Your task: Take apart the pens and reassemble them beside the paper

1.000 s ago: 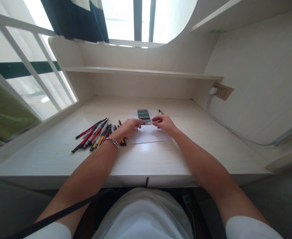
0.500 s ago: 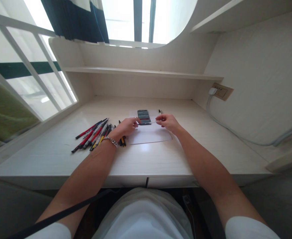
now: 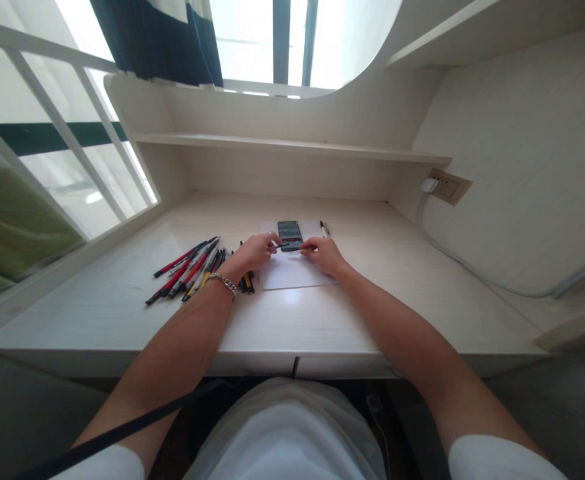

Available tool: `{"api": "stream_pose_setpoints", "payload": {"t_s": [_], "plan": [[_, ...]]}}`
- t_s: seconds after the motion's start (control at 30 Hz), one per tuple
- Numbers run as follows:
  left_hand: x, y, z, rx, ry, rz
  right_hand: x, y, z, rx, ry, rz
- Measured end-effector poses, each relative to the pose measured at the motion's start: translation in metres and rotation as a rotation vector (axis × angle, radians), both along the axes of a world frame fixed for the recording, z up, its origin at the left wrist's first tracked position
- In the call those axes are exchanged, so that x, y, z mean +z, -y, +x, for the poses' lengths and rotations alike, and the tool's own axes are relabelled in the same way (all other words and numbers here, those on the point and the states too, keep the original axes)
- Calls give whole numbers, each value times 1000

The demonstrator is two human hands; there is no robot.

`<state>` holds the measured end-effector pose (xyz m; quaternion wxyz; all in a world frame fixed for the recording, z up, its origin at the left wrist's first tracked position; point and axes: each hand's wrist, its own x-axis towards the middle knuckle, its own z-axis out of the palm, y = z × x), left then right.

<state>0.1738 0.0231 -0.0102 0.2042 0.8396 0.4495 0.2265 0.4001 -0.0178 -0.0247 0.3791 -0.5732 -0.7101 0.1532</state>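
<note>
The left hand (image 3: pixel 258 253) is curled nearly closed, thumb and fingertips pinching a slim, dark, straight rod (image 3: pixel 283 245) that looks like part of a pen and points toward the right hand. The right hand (image 3: pixel 325 255) is also drawn in, its fingertips brought together near the other end; a thin, pale piece seems to sit at them, too small and blurred to name, and whether it meets the rod cannot be told. The rod is over the near end of a flat, rectangular smartphone (image 3: pixel 289 231) with a glossy dark screen, which lies on a smooth, matt sheet of white paper (image 3: pixel 292 275). A ring shows on the left hand, and a chunky chain-link bracelet (image 3: pixel 227 284) with a metallic shine circles that wrist. Beside the left forearm, a loose fan of slender pens (image 3: pixel 185 273) overlaps on the desk, their barrels red, black, yellow and clear or whitish. Just beyond the right hand, a single black-and-white pen (image 3: pixel 325 231) lies at a slant near the paper's edge. The desk (image 3: pixel 292 320) has a pale, faintly wood-grained surface with a soft sheen. On the plain, matt wall at right, a beige rectangular socket plate (image 3: pixel 453 188) takes a rounded white plug (image 3: pixel 428 185) trailing a smooth grey cable (image 3: pixel 462 259).
</note>
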Motion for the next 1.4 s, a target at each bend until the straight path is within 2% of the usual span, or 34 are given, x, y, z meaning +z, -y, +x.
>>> {"api": "stream_pose_setpoints", "payload": {"t_s": [0.3,0.43,0.67,0.8,1.07,1.2,1.4], "plan": [[2,4,2,14,2,-3,-4,-2,-3,-58,248,34],[2,4,3,10,2,-13,4,2,-4,-66,184,56],[0,6,6,-21,-29,18,14,11,-6,9,99,129],[0,7,8,-43,-26,-4,13,10,-7,32,130,120],[3,4,0,29,-66,52,18,10,3,-22,173,81],[1,2,-1,24,-64,48,12,10,2,1,227,9],[3,5,2,25,-44,14,5,10,-4,30,292,-9]]}}
